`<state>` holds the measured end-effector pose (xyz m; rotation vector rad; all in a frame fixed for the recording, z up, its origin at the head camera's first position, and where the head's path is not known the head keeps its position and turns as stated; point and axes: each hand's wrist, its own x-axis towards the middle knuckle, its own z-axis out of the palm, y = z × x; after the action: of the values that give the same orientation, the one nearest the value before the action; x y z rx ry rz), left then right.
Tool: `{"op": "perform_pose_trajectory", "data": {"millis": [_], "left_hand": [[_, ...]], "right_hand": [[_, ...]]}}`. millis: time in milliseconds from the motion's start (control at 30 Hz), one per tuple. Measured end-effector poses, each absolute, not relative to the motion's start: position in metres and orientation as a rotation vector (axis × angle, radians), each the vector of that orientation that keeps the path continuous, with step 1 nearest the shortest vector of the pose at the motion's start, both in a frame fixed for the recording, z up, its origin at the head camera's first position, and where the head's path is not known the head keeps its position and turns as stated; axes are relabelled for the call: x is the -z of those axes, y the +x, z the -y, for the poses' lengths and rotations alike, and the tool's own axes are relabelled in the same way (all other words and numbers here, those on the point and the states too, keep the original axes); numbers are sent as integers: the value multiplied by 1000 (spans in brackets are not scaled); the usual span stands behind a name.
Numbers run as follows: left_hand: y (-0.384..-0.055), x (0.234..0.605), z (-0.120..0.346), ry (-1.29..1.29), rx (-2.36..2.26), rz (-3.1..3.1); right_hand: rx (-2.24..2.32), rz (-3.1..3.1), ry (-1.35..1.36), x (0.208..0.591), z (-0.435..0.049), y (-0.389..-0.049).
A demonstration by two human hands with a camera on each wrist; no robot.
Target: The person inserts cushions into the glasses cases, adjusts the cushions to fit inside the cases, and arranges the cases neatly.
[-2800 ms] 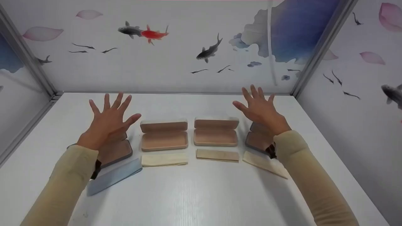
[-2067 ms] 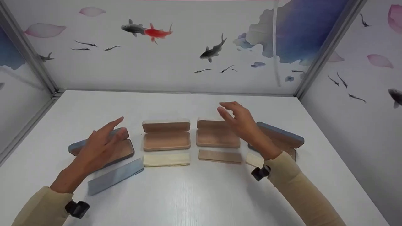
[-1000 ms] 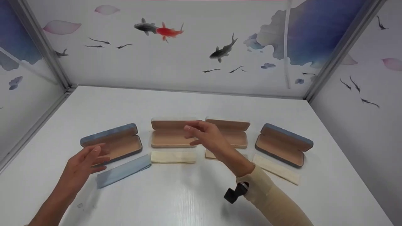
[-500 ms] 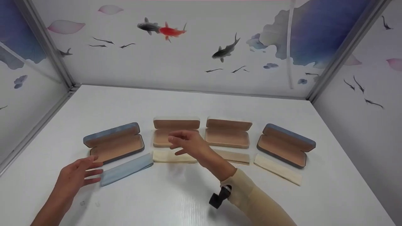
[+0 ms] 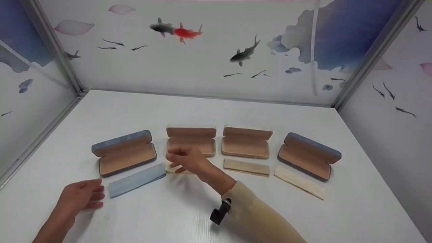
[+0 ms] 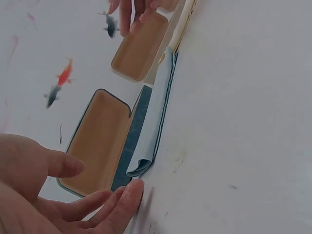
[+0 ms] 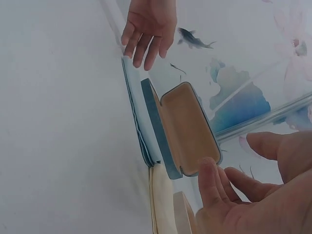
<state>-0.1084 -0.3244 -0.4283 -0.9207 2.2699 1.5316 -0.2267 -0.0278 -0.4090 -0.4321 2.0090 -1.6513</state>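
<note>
In the head view my left hand [image 5: 79, 195] hovers just left of a folded light-blue cloth [image 5: 136, 180], fingers loosely bent and apart from it. A blue glasses case [image 5: 126, 158] stands with its lid up behind that cloth. My right hand [image 5: 190, 160] is over a folded pale-yellow cloth [image 5: 171, 167] and partly covers it, along with the front of a cream glasses case [image 5: 192, 131] whose lid is raised. The right wrist view shows the thumb and fingers [image 7: 208, 183] spread apart. Neither hand holds anything.
To the right stand a second cream case [image 5: 244, 148] and another blue case [image 5: 303, 160], both with lids up. A folded beige cloth [image 5: 246, 167] and a cream cloth [image 5: 298, 182] lie in front of them. Printed panels enclose the white table [image 5: 202, 108].
Both hands were spread wide over the outer cases. The right hand has swept left and nearer to the yellow cloth; the left hand has drawn back beside the blue cloth. The view shifted slightly.
</note>
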Motion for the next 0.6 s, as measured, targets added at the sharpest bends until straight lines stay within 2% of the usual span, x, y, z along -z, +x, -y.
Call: {"op": "perform_pose_trajectory", "data": {"millis": [600], "left_hand": [[-118,433,323,-906,-1436,-2272]], "right_hand": [[1476,-2096,-266,428,62,-225]]}}
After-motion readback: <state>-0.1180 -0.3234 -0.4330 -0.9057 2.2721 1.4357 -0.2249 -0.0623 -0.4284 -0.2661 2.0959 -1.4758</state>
